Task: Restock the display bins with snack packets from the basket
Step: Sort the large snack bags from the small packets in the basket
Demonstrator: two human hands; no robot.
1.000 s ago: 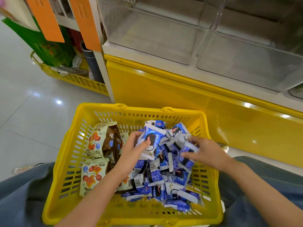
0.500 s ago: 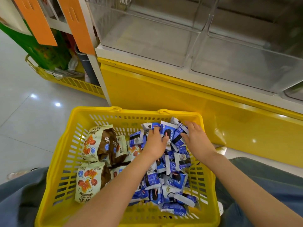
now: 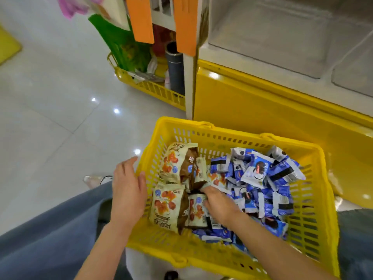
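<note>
A yellow slotted basket (image 3: 238, 139) sits in front of me on my lap. On its left side lie cream-and-brown snack packets (image 3: 171, 205); a heap of several blue-and-white packets (image 3: 260, 178) fills its right side. My left hand (image 3: 128, 190) rests on the basket's left rim, thumb inside, fingers outside. My right hand (image 3: 219, 203) is down in the basket, fingers curled into the cream-and-brown packets in the middle. Clear display bins (image 3: 268, 37) stand above the yellow cabinet (image 3: 262, 110) at the upper right; they look bare inside.
A second yellow basket (image 3: 153, 87) holding a green bag and a dark cylinder stands on the tiled floor at the rear left, beside a white post with orange tags (image 3: 185, 25). My legs in blue trousers flank the basket.
The view swung left. My left hand left the blue packets and went to the basket's left rim. My right hand crossed from the blue heap to the cream-and-brown packets.
</note>
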